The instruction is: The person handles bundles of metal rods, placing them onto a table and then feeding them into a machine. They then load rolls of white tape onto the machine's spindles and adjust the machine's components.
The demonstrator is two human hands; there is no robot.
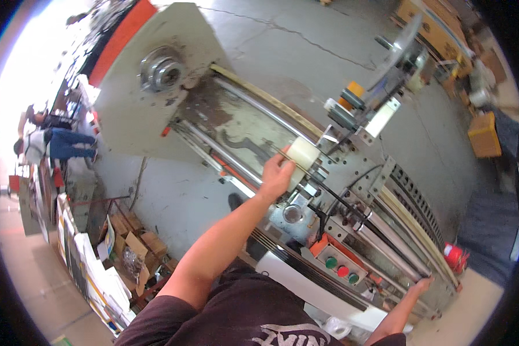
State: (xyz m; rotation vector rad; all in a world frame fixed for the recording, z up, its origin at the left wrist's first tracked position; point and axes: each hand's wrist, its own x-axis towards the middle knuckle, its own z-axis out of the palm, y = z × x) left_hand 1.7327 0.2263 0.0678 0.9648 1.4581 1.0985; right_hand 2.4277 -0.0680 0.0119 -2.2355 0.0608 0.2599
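In the middle of a long machine, my left hand (278, 175) is closed against the side of a short white roller (303, 153). A dark thin rod (335, 196) runs from beside that hand toward the lower right. My right hand (422, 286) is at the machine's right end, touching the end of a shiny metal roller (391, 245); its fingers are small and partly hidden. Below the white roller are a round metal fitting (292, 214) and a black clamp lever (322, 221). A hooked spanner (243, 144) lies on the machine bed behind my left hand.
A control box (341, 266) with green and red buttons sits near my body. A large end plate (155, 109) with a round hub stands at the left. Cardboard boxes (134, 248) are at lower left, a red fire extinguisher (455, 257) at right. Another person (55, 143) is far left.
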